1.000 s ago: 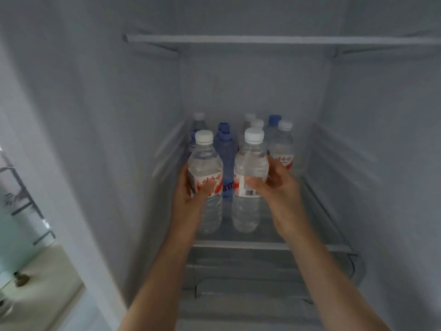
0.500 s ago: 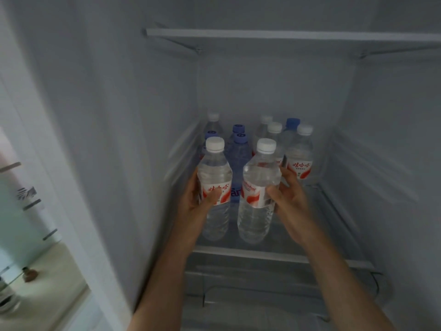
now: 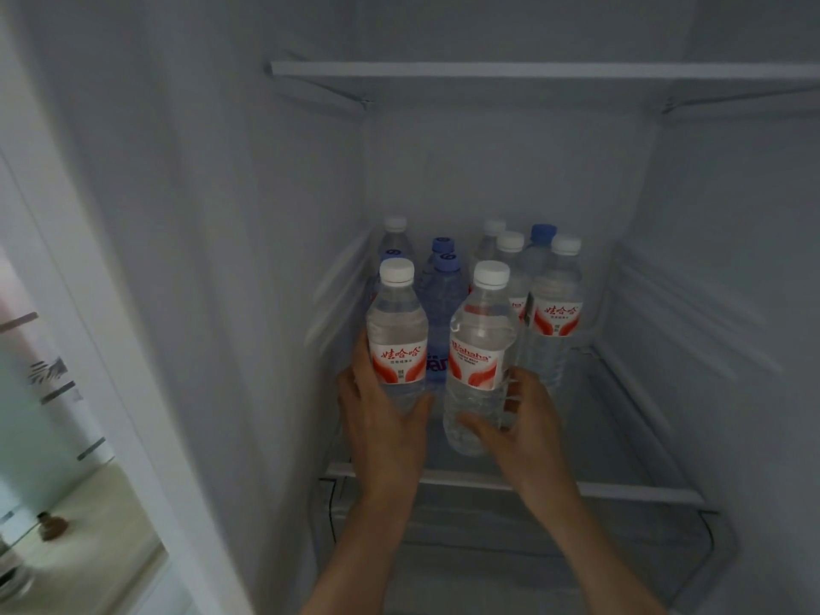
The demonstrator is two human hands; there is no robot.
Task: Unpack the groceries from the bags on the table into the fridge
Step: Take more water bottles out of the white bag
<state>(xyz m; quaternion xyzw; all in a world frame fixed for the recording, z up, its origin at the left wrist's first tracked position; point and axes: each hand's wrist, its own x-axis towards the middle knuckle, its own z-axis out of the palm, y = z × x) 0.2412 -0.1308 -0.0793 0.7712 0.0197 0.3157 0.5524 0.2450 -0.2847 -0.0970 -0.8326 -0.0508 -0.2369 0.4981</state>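
Two front bottles stand upright on the fridge shelf (image 3: 621, 489); your left hand (image 3: 384, 419) curls round the lower body of the left bottle (image 3: 396, 339); your right hand (image 3: 521, 417) cups the right bottle (image 3: 479, 366), thumb across its base; more bottles, white- and blue-capped, stand close behind.

Two clear water bottles (image 3: 479, 361) with white caps and red labels stand upright at my fridge shelf's (image 3: 621, 490) front. More bottles (image 3: 554, 304) crowd behind them.
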